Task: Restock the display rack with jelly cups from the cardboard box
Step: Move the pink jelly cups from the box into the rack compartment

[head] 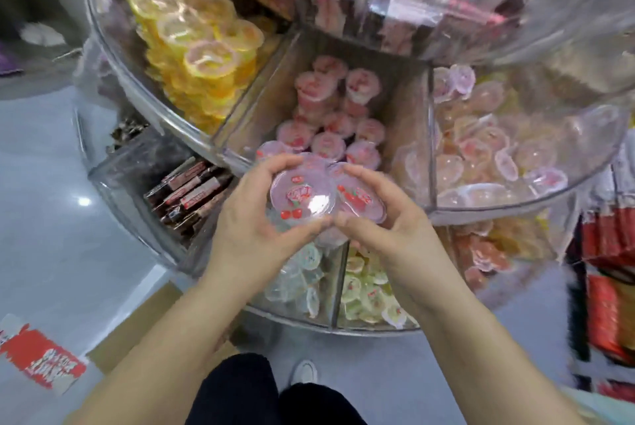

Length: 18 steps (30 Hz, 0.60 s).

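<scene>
Mid-restock: our left hand [251,215] and right hand [388,218] together clasp pink cups [302,196] at frame centre, over the half-filled middle bin [240,129]; box [137,318] lower left.

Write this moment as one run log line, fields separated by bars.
phase: placing | left hand + right hand: holding pink jelly cups | position: over middle compartment | released: no

Pale grey glossy floor [51,184] left of the hands, a bright ceiling-light glare [83,201] shining on it. Red packets on a shelf [604,287] far right, blurred.
</scene>
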Each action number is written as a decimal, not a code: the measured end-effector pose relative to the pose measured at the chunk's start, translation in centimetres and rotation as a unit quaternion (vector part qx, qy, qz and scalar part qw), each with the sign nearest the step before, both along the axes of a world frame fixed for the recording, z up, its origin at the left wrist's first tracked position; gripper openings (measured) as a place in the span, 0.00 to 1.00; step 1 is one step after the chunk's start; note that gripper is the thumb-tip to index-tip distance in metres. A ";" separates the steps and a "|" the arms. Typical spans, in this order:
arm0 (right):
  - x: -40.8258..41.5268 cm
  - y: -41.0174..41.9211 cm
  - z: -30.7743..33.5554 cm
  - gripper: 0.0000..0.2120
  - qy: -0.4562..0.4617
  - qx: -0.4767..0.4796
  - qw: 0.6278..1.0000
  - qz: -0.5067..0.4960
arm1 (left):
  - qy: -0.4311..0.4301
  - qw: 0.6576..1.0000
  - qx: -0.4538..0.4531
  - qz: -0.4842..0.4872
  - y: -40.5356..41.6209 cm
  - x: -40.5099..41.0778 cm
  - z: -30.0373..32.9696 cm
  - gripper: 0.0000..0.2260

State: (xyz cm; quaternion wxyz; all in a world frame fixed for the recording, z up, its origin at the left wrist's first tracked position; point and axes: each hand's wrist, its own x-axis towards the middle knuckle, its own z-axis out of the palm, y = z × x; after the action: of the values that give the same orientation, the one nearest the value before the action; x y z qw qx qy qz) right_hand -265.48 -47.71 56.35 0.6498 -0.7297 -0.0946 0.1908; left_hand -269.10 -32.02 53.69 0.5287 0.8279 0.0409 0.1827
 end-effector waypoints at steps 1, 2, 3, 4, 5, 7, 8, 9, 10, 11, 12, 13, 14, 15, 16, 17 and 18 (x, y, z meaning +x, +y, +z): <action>0.8 -0.1 0.5 0.25 -0.010 0.002 1.000 -0.015 | 0.002 1.000 -0.011 -0.004 -0.2 1.0 0.4 0.27; 1.6 0.0 0.9 0.25 -0.025 -0.004 0.999 -0.027 | 0.006 1.000 -0.020 -0.007 -0.1 1.9 0.7 0.26; 2.5 0.3 1.3 0.25 -0.045 -0.024 0.998 -0.039 | 0.010 1.000 -0.023 -0.008 0.1 3.0 0.9 0.26; 3.5 0.7 1.5 0.27 -0.067 -0.052 0.995 -0.054 | 0.015 1.000 -0.024 -0.007 0.5 4.0 1.0 0.27; 4.7 1.0 1.6 0.28 -0.087 -0.081 0.990 -0.072 | 0.024 0.999 -0.022 -0.006 1.0 5.1 1.1 0.28; 7.2 2.0 1.4 0.27 -0.110 -0.141 0.979 -0.099 | 0.052 0.999 -0.006 -0.009 2.0 7.2 1.2 0.28; 8.5 2.6 1.1 0.25 -0.119 -0.173 0.972 -0.101 | 0.068 0.998 0.010 -0.017 2.5 8.3 1.2 0.27; 9.7 3.0 0.7 0.25 -0.129 -0.206 0.965 -0.095 | 0.083 0.996 0.033 -0.028 3.0 9.2 1.1 0.27; 11.0 3.5 0.1 0.25 -0.139 -0.240 0.957 -0.086 | 0.098 0.992 0.060 -0.042 3.4 10.1 1.0 0.27; 12.1 3.9 -0.5 0.26 -0.148 -0.274 0.947 -0.077 | 0.111 0.988 0.085 -0.057 3.6 10.9 0.9 0.27; 13.1 4.2 -1.1 0.26 -0.159 -0.304 0.937 -0.071 | 0.123 0.984 0.104 -0.074 3.8 11.5 0.6 0.27; 14.0 4.5 -1.7 0.25 -0.173 -0.324 0.928 -0.065 | 0.135 0.980 0.116 -0.089 3.9 12.0 0.4 0.27; 14.7 4.7 -2.2 0.24 -0.186 -0.334 0.922 -0.058 | 0.148 0.976 0.126 -0.103 3.9 12.4 0.1 0.27; 15.2 4.7 -2.7 0.24 -0.191 -0.332 0.922 -0.055 | 0.160 0.971 0.134 -0.114 3.9 12.7 -0.1 0.27; 15.5 4.6 -3.2 0.26 -0.187 -0.321 0.926 -0.061 | 0.172 0.967 0.139 -0.124 3.8 12.9 -0.4 0.27; 15.7 4.5 -3.7 0.28 -0.174 -0.306 0.933 -0.078 | 0.185 0.964 0.139 -0.132 3.8 13.1 -0.6 0.26; 15.8 4.3 -4.1 0.30 -0.157 -0.294 0.937 -0.101 | 0.196 0.962 0.134 -0.135 3.9 13.2 -0.7 0.26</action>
State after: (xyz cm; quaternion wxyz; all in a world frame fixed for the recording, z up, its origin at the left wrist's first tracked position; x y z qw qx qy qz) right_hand -249.69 -43.39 52.24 0.3995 -0.9144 -0.0608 0.0262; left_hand -255.87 -28.11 52.95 0.4145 0.9085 0.0070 -0.0519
